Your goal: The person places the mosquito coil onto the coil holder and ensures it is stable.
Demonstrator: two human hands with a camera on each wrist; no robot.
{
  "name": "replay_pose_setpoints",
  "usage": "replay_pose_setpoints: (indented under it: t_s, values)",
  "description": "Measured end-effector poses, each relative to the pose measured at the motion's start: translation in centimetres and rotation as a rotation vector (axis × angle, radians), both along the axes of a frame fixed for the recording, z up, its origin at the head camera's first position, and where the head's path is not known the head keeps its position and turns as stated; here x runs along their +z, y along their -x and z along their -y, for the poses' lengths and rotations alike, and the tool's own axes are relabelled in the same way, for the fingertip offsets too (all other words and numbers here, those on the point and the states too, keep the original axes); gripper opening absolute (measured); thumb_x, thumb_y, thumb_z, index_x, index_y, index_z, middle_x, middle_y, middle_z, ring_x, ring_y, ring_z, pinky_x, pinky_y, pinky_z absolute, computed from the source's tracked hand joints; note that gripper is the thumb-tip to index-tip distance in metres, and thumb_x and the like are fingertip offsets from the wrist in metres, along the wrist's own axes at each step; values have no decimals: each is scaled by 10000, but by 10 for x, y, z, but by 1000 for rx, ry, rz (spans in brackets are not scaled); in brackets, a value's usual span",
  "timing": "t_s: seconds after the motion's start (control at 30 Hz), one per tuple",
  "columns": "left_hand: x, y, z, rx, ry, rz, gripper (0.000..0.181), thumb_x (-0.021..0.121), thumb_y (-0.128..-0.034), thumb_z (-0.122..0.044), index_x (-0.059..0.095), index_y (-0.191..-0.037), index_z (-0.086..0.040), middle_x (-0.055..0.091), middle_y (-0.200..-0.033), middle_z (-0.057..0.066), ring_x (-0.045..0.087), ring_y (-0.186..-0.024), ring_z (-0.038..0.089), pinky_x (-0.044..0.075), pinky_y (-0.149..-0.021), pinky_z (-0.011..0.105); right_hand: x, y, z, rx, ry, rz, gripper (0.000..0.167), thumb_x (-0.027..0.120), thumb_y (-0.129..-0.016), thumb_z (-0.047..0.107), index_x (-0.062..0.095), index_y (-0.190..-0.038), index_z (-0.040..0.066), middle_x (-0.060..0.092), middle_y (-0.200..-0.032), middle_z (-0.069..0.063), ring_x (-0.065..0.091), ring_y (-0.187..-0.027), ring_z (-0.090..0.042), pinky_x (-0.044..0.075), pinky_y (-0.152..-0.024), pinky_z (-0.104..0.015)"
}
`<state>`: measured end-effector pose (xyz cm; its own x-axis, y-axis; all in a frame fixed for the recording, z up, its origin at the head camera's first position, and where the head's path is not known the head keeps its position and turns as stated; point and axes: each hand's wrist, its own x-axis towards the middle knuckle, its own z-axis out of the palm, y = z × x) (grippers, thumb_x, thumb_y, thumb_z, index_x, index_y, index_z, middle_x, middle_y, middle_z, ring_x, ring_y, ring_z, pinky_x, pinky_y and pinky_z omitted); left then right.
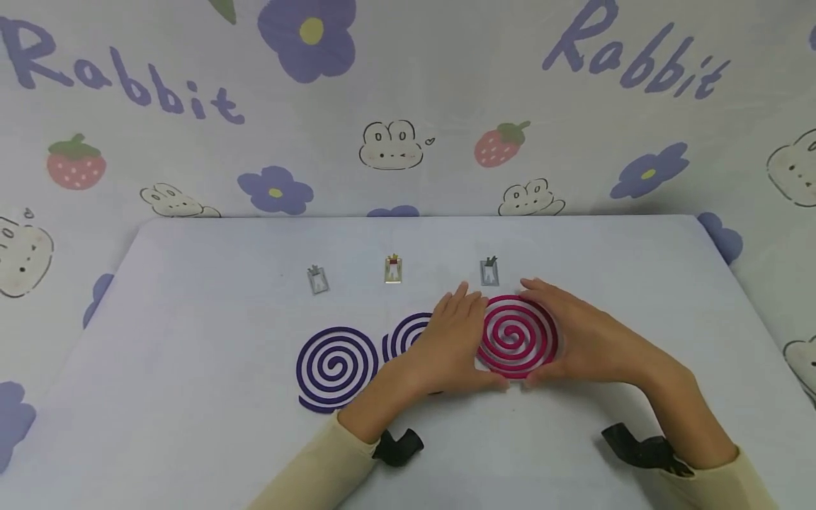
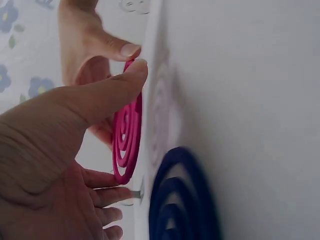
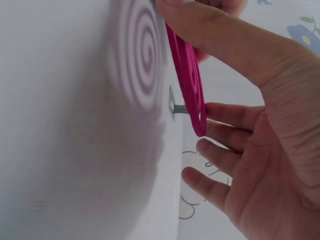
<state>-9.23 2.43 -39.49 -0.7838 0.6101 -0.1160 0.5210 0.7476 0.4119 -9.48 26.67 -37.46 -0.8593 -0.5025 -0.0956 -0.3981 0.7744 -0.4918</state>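
A pink mosquito coil (image 1: 512,331) is held by its edges between both hands, raised off the table with its shadow beneath. My left hand (image 1: 449,347) grips its left rim, thumb (image 2: 135,75) at the near edge and fingers at the far side. Opposite, my right hand (image 1: 593,343) grips the right rim in the same way. Left of the hands lies a dark blue coil (image 1: 336,366). Another dark blue coil (image 1: 408,318) is partly hidden under my left forearm.
Three small metal coil stands sit in a row farther back: a silver one (image 1: 317,280), a gold one (image 1: 393,261) and a grey one (image 1: 489,262). The white table (image 1: 191,304) ends at a printed cloth backdrop (image 1: 446,71). Black wrist mounts (image 1: 398,450) hang below the wrists.
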Motion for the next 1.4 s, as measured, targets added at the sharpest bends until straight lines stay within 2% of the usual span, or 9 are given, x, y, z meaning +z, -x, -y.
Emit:
replay_pose_setpoints:
  t_s: [0.07,0.2,0.37,0.53,0.73,0.97,1.2,1.3,1.4]
  values:
    - [3,5,1,2,-41,19,1093,836,-844,-573,313,-1629,-23,441,-1648,127,247,-1636,343,228,-1359,502,0,1,0,-6,22,-3,1202,1023,-619,476,415,-1573,68,514,-1576,-145,505,-1447,-386,604,-1015,-583]
    - [10,13,4,28,-127,74,1047,866,-846,-487,324,-1621,-38,528,-1555,108,454,-1495,272,446,-1246,448,1,7,1,-15,52,-4,1139,1026,-651,409,423,-1556,71,572,-1488,-125,580,-1354,-336,605,-1023,-563]
    - [18,22,5,69,-190,139,1070,886,-844,-426,274,-1641,-59,511,-1529,130,549,-1394,245,585,-1093,399,5,18,3,-32,65,24,1152,1014,-670,431,410,-1580,65,590,-1414,-126,612,-1263,-285,622,-1001,-523]
    - [30,35,7,114,-232,189,1110,892,-853,-352,206,-1675,-58,446,-1574,160,584,-1390,282,583,-1097,423,15,31,7,-52,81,22,1161,1009,-692,391,377,-1605,53,575,-1416,-163,599,-1268,-308,617,-1008,-536]
    - [42,53,15,162,-310,230,1116,915,-831,-276,219,-1681,-78,444,-1571,168,532,-1436,287,557,-1131,454,24,46,16,-89,121,29,1154,1004,-704,354,362,-1620,73,542,-1445,-165,575,-1289,-327,624,-995,-544]
    - [48,70,22,158,-350,250,1110,910,-833,-239,214,-1685,-95,464,-1572,163,480,-1474,289,558,-1130,463,24,62,21,-104,193,46,1147,999,-721,315,339,-1634,103,521,-1508,-138,572,-1317,-330,611,-1021,-547]
    - [51,79,18,217,-384,262,1128,898,-842,-221,175,-1698,-92,416,-1632,163,436,-1530,310,546,-1140,483,23,76,23,-126,250,70,1148,975,-753,305,296,-1667,159,445,-1622,-113,504,-1425,-349,592,-1047,-570]
    - [49,81,13,219,-385,266,1127,882,-861,-240,148,-1703,-87,399,-1640,176,431,-1537,317,540,-1144,481,24,78,21,-152,254,82,1119,954,-781,322,296,-1673,171,460,-1607,-107,534,-1374,-347,606,-1028,-554]
    - [49,83,8,223,-389,257,1116,869,-873,-252,143,-1703,-80,389,-1648,188,431,-1541,325,527,-1158,488,25,81,19,-191,263,48,982,887,-862,316,336,-1659,157,527,-1543,-126,591,-1255,-330,629,-969,-508]
